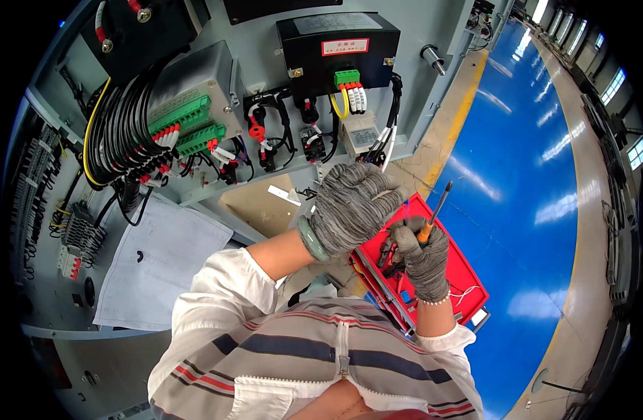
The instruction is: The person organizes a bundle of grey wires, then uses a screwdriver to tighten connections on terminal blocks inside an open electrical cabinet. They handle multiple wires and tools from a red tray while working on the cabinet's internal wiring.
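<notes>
My right hand (423, 262), in a grey knitted glove, is closed round the orange handle of a screwdriver (425, 233). The screwdriver's metal shaft points up and away, above a red tool tray (463, 276). My left hand (353, 208), gloved the same way, is raised in front of the cabinet with its fingers curled in. Whatever lies inside those fingers is hidden. Just beyond it hang white and black wires (386, 136) and a small pale module (362, 133). Above these is a black box (339, 52) with a green terminal plug (346, 78).
At the left, a grey metal unit (195, 77) carries green terminal strips and a thick bundle of black wires (122, 133). A large paper sheet (167, 259) lies below it. Pliers-like tools rest in the red tray. Blue floor (507, 161) stretches along the right.
</notes>
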A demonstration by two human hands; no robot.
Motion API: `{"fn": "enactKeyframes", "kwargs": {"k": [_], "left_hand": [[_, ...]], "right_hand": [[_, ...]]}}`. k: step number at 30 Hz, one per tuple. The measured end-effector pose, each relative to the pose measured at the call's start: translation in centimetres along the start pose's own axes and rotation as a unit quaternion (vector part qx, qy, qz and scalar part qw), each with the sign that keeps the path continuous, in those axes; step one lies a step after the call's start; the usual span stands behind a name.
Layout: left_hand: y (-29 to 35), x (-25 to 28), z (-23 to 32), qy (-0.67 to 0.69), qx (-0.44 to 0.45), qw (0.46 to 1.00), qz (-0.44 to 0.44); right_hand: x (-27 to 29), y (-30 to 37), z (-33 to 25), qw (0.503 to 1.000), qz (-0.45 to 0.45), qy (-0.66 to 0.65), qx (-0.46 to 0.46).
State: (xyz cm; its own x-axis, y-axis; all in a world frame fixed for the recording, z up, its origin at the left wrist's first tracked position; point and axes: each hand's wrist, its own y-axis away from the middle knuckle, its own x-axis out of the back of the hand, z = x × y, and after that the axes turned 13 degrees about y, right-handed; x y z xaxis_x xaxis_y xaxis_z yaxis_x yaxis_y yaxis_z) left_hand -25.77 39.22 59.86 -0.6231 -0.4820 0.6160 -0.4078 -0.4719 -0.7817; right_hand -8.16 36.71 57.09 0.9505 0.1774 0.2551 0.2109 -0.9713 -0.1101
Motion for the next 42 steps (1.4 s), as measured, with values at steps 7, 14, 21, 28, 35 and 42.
{"fn": "enactKeyframes", "kwargs": {"k": [7, 14, 21, 28, 35, 42], "left_hand": [[0.5, -0.1, 0.7, 0.026, -0.011, 1.000, 0.003], [-0.1, 0.9, 1.1, 0.015, -0.052, 0.998, -0.037], [-1.5, 1.1, 1.5, 0.021, -0.054, 0.997, -0.055], [-2.3, 0.8, -0.6, -0.022, -0.050, 0.998, -0.037], [-2.2, 2.6, -2.2, -0.058, -0.038, 0.997, -0.021], [-1.6, 4.4, -1.4, -0.026, -0.020, 0.999, -0.009]], "right_hand": [[0.0, 0.6, -0.1, 0.999, -0.001, 0.029, 0.036], [0.0, 0.8, -0.1, 0.999, -0.003, 0.015, 0.046], [0.3, 0.9, -0.1, 0.999, 0.006, 0.031, 0.044], [0.8, 0.9, -1.2, 1.000, 0.024, 0.012, 0.013], [2.9, 1.5, 2.5, 0.994, -0.069, -0.075, -0.036], [2.4, 0.5, 1.9, 0.993, -0.057, 0.099, -0.021]]}}
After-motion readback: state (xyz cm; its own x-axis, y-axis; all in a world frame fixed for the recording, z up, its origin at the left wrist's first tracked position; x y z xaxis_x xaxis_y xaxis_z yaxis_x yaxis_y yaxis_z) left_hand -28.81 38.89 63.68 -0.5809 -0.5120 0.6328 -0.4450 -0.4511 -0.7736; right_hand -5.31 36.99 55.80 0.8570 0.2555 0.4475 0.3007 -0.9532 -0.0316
